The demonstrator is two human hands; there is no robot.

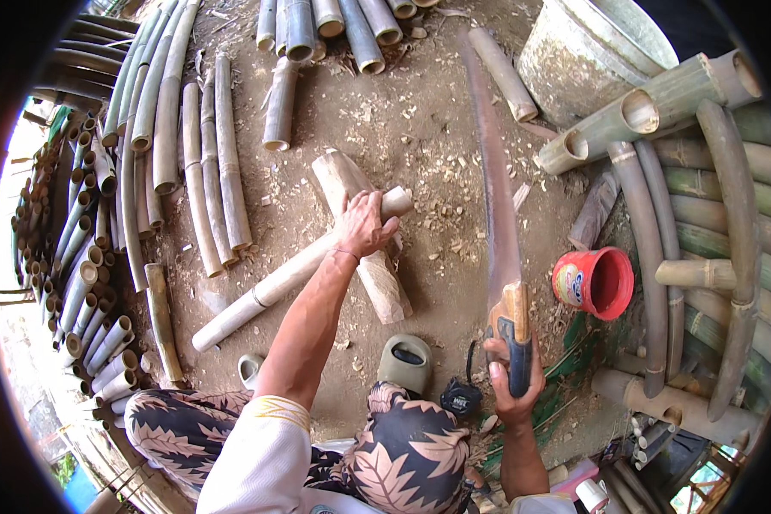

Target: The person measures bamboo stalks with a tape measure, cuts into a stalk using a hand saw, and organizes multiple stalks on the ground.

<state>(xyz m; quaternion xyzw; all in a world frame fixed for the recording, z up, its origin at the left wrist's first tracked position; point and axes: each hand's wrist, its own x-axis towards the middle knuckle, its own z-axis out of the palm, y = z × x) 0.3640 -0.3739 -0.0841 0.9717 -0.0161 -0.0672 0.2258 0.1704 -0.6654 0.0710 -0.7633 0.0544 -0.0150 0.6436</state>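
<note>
My left hand [366,224] is closed over a pale bamboo pole [274,287] near its far right end. The pole lies slantwise across a rough wooden block [384,289] on the ground, its near left end reaching toward my knee. In my right hand [519,394] is a handsaw [499,188], gripped by its black and wooden handle. The long, brownish blade points away from me, right of the pole and apart from it. Just below the block sits an olive slipper [403,367], and a black tape measure [461,398] lies beside it.
Bamboo lengths [223,163] lie at left, beside a large stack of cut tubes [81,283]. More tubes [300,30] lie at the far side. A red tub [567,287] and a big dirty bucket [565,64] stand at right, near a bamboo frame [651,257]. Wood chips litter the dirt floor.
</note>
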